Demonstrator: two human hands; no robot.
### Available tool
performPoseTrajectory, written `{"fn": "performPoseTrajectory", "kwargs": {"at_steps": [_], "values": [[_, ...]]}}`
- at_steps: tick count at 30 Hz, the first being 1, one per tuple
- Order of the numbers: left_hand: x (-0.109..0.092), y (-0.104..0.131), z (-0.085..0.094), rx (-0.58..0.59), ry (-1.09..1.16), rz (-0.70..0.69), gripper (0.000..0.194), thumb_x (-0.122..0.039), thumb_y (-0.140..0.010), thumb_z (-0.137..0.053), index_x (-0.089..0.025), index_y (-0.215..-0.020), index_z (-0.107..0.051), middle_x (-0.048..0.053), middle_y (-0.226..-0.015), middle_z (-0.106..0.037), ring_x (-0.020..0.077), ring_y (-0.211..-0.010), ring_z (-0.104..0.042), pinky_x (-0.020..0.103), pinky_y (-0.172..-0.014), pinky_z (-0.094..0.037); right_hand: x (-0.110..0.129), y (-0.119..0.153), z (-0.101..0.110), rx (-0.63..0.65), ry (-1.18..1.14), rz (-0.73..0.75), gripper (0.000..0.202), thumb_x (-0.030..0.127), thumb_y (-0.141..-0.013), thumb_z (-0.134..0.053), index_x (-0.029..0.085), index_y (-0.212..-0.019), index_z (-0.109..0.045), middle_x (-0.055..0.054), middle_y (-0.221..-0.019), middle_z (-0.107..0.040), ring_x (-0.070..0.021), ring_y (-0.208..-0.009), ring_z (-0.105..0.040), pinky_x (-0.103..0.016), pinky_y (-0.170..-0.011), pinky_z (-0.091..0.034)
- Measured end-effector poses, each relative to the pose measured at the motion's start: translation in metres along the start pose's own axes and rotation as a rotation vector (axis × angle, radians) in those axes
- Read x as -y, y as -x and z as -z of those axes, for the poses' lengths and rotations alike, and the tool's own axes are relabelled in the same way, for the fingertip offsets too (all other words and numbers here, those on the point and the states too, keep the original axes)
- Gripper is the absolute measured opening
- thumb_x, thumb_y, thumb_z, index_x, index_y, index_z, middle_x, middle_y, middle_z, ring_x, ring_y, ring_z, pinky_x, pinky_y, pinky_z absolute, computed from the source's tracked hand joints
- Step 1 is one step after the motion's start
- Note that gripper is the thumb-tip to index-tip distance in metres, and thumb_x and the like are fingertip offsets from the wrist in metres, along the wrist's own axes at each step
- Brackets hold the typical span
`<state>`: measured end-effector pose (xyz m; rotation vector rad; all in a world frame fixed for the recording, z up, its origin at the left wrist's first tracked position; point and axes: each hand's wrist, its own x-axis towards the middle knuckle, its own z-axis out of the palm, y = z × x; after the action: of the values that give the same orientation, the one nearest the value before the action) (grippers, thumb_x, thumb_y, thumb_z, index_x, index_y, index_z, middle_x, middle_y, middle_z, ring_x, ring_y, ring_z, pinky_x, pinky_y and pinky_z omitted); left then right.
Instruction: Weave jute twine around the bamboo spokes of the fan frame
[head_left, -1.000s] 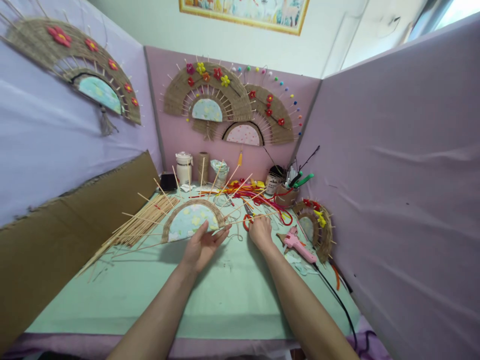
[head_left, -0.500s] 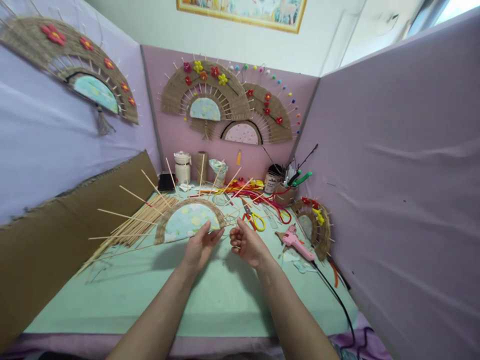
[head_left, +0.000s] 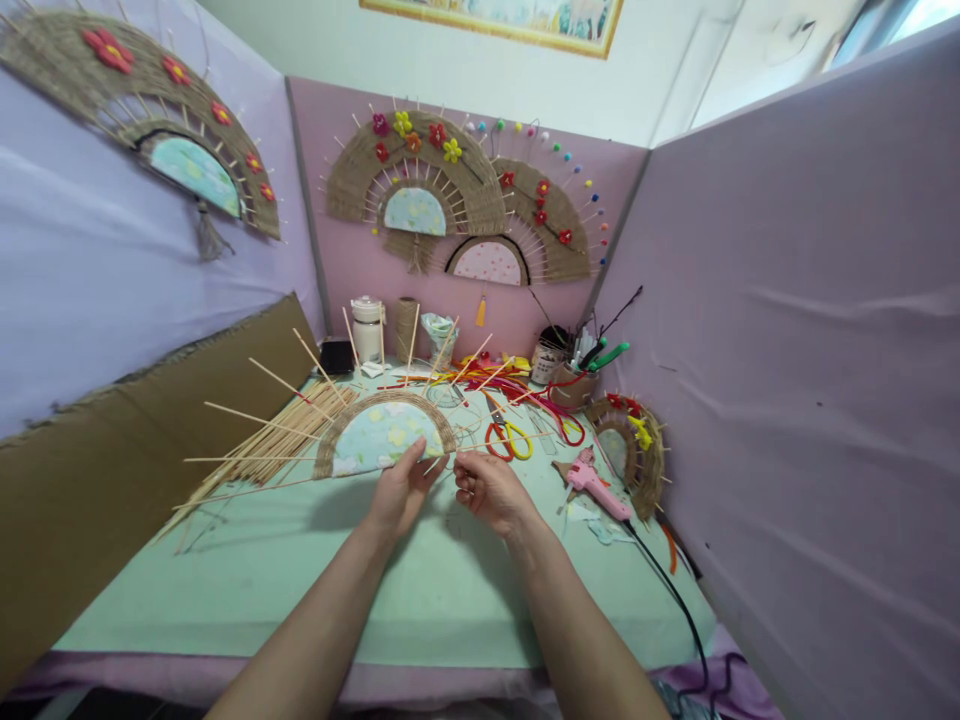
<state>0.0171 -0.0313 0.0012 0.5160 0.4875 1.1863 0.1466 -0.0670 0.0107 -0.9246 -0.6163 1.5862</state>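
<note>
Now, above the wide table covered in pale green cloth [head_left: 450, 610], a half-round fan frame of floral pale-blue fabric, brown twine edging and radiating wooden sticks [head_left: 382, 438] is being held up. On its left, a long bundle of thin tan wooden sticks [head_left: 277, 440] is being overlapped by its spokes. The frame's lower right is being gripped by the left hand [head_left: 396, 497], thumb in front, fingers beneath. By that corner, the right hand's [head_left: 491, 492] fingers are being curled, nearly closed; whether twine is being pinched cannot be told. A pink plastic glue gun [head_left: 598, 487] is being supported by the cloth; red-and-yellow-handled metal scissors [head_left: 504, 430] are being crossed by a spoke.
</note>
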Motion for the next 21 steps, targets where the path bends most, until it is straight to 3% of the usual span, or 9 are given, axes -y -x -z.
{"fn": "performPoseTrajectory", "kwargs": {"at_steps": [9,13,16,21], "values": [[0.000,0.000,0.001,-0.029,-0.014,-0.007,0.025,-0.021,-0.073,-0.069,-0.017,-0.097,-0.063,0.003,-0.095,-0.069,0.0138,-0.080,-0.063,0.028,-0.070,-0.052,-0.007,0.000,0.002,-0.032,0.144,0.166,0.025,0.034,-0.062,-0.075,0.016,-0.071,-0.059,0.005,-0.060,-0.050,-0.0068,-0.055,-0.043,-0.021,-0.053,-0.034],[-0.002,0.000,0.002,0.026,-0.010,0.071,0.023,-0.023,-0.077,-0.065,-0.015,-0.098,-0.062,0.006,-0.093,-0.069,0.0143,-0.074,-0.063,0.025,-0.062,-0.050,-0.013,-0.001,0.006,-0.115,0.378,0.391,0.019,0.034,-0.070,-0.067,0.017,-0.075,-0.061,0.005,-0.059,-0.051,-0.0089,-0.054,-0.043,-0.024,-0.055,-0.035],[-0.003,0.000,0.003,0.040,-0.015,0.128,0.016,-0.022,-0.082,-0.058,-0.012,-0.094,-0.062,0.008,-0.083,-0.069,0.0147,-0.070,-0.064,0.025,-0.061,-0.052,-0.015,0.002,0.009,-0.167,0.565,0.583,0.015,0.032,-0.076,-0.061,0.017,-0.079,-0.062,0.000,-0.072,-0.059,-0.0123,-0.065,-0.051,-0.025,-0.061,-0.039],[-0.002,0.001,0.000,-0.004,-0.026,0.223,0.013,-0.016,-0.085,-0.052,-0.008,-0.088,-0.061,0.009,-0.073,-0.069,0.0128,-0.062,-0.064,0.021,-0.059,-0.054,-0.018,0.009,0.015,-0.150,0.757,0.754,0.012,0.027,-0.085,-0.053,0.018,-0.084,-0.060,-0.003,-0.083,-0.059,-0.0141,-0.074,-0.055,-0.025,-0.067,-0.043]]}}
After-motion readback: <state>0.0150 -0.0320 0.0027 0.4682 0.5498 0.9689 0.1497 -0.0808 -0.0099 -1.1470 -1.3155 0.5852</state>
